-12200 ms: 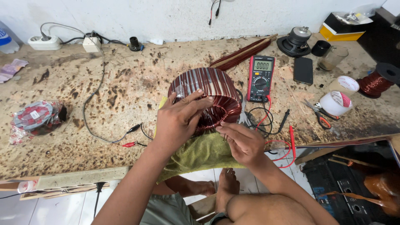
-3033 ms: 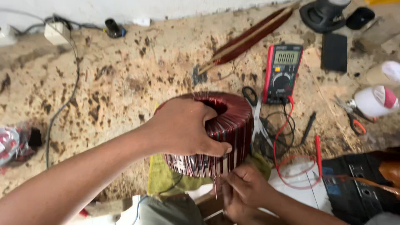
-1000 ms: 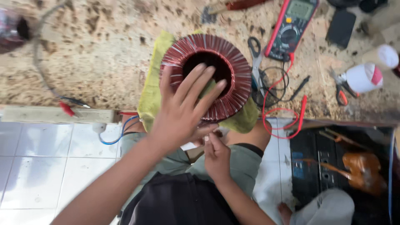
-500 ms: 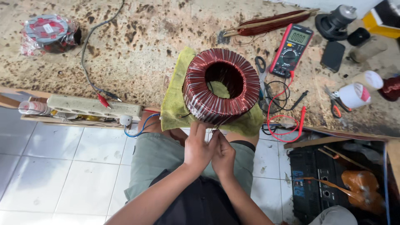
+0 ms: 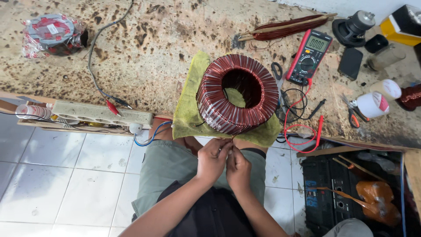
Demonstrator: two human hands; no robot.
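Note:
A big ring-shaped coil wound with copper-red wire [image 5: 232, 94] rests on a yellow-green cloth [image 5: 189, 105] at the front edge of a stained workbench [image 5: 144, 48]. Just below that edge, over my lap, my left hand [image 5: 212, 159] and my right hand [image 5: 239, 166] are pressed together. Both pinch a thin copper wire end [image 5: 231, 139] that hangs down from the coil's near side. Neither hand touches the coil body.
A red multimeter [image 5: 309, 55] with red and black leads lies right of the coil, with scissors, pliers and tape rolls [image 5: 372, 104] beyond. A power strip [image 5: 101, 115] sits on the bench's front ledge at left. A wrapped reel [image 5: 50, 34] is far left. An open amplifier chassis [image 5: 351, 193] stands on the tiled floor.
My left hand has left the top of the coil and dropped below the bench edge, joining my right hand on the wire end. The view has pulled back and steadied.

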